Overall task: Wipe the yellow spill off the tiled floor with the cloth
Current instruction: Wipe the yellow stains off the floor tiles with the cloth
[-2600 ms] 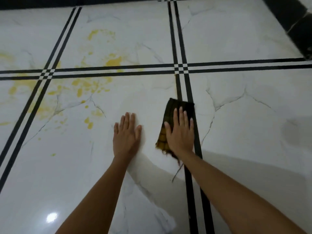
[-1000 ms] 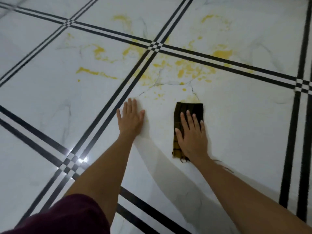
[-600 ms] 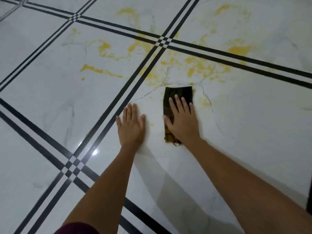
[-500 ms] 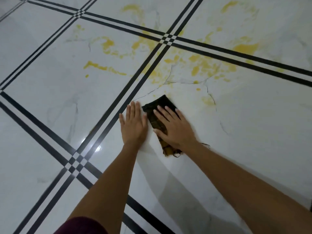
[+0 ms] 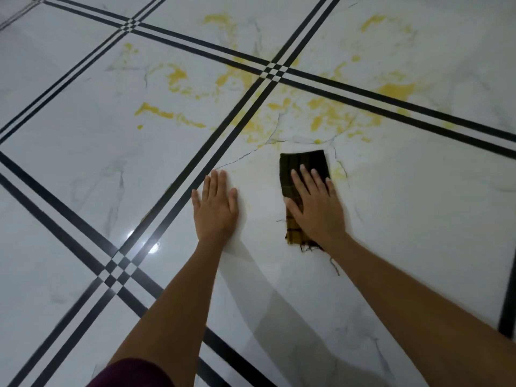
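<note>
Cloth rightward again, nearer yellow spill

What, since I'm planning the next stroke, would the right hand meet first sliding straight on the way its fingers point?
Likely the yellow spill, just beyond the far edge of the cloth that the right hand presses flat; nothing else lies between.

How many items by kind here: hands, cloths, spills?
Hands: 2, the left hand and the right hand
Cloth: 1
Yellow spill: 1, in scattered patches
Total: 4
</note>
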